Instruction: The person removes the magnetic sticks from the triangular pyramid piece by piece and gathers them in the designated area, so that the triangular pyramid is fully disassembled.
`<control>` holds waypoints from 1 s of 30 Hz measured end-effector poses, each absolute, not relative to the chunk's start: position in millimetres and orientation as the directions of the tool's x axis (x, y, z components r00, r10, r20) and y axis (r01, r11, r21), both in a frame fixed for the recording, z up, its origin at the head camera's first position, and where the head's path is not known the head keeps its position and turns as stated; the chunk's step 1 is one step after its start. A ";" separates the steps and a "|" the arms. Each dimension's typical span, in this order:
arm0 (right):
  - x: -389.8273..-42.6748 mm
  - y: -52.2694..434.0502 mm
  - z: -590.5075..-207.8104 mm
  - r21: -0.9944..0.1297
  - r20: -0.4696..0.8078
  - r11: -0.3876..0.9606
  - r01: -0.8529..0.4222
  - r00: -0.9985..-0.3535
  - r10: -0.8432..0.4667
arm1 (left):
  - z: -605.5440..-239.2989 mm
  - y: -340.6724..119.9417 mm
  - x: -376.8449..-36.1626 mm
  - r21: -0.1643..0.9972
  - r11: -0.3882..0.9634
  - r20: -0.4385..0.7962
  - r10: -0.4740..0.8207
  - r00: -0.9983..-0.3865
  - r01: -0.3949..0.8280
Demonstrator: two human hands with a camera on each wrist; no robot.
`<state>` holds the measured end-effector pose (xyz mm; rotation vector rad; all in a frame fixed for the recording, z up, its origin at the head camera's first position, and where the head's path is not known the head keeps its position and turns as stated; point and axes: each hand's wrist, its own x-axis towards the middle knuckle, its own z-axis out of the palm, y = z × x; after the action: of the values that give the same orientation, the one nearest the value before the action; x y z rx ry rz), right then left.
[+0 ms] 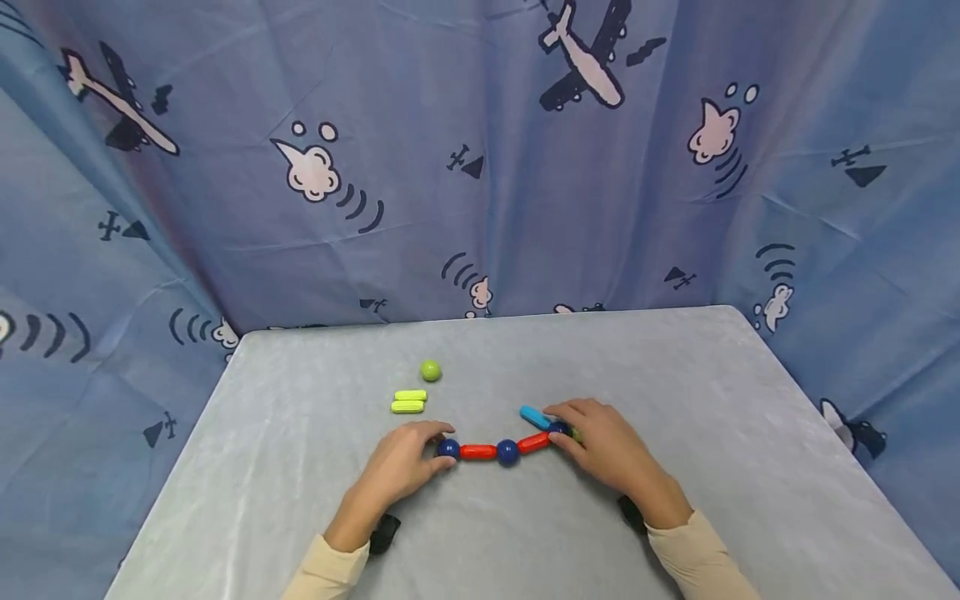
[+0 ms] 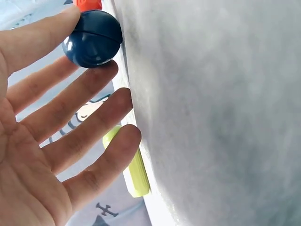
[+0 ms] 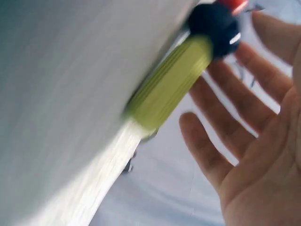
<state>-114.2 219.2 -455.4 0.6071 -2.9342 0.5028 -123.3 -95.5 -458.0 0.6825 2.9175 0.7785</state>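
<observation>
A chain of dark blue balls and red rods lies on the table. My left hand (image 1: pixel 399 465) pinches the dark blue ball (image 1: pixel 448 449) at its left end between thumb and fingers. From there a red rod (image 1: pixel 477 452) runs to the middle ball (image 1: pixel 507 452), and a second red rod (image 1: pixel 534 442) slants up to the right-hand ball (image 1: pixel 558 428). My right hand (image 1: pixel 609 446) holds that ball between thumb and fingers. A light blue rod (image 1: pixel 535 417) meets it from the upper left. In the right wrist view, a yellow-green rod (image 3: pixel 171 87) extends from the same ball.
Beyond my left hand, two yellow-green rods (image 1: pixel 408 407) lie side by side. A green ball (image 1: pixel 431 371) sits farther back. The grey cloth-covered table (image 1: pixel 300 375) ends at a blue patterned curtain (image 1: pixel 420 208) behind and at both sides.
</observation>
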 end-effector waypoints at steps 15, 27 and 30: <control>-114.6 127.4 -445.5 -0.371 0.157 0.747 -0.552 -0.830 -0.535 | -460.7 -96.7 -124.2 0.514 0.743 0.085 0.453 -0.888 0.428; -116.3 120.3 -458.9 -0.396 0.118 0.769 -0.501 -0.859 -0.499 | -464.4 -98.1 -124.1 0.505 0.741 0.102 0.457 -0.884 0.442; -117.1 119.3 -459.5 -0.400 0.132 0.768 -0.501 -0.860 -0.493 | -464.2 -98.5 -125.0 0.516 0.744 0.088 0.447 -0.890 0.425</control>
<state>-117.1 119.3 -459.5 0.8258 -2.9357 0.6719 -125.0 -98.5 -464.2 0.7240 2.8953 0.8405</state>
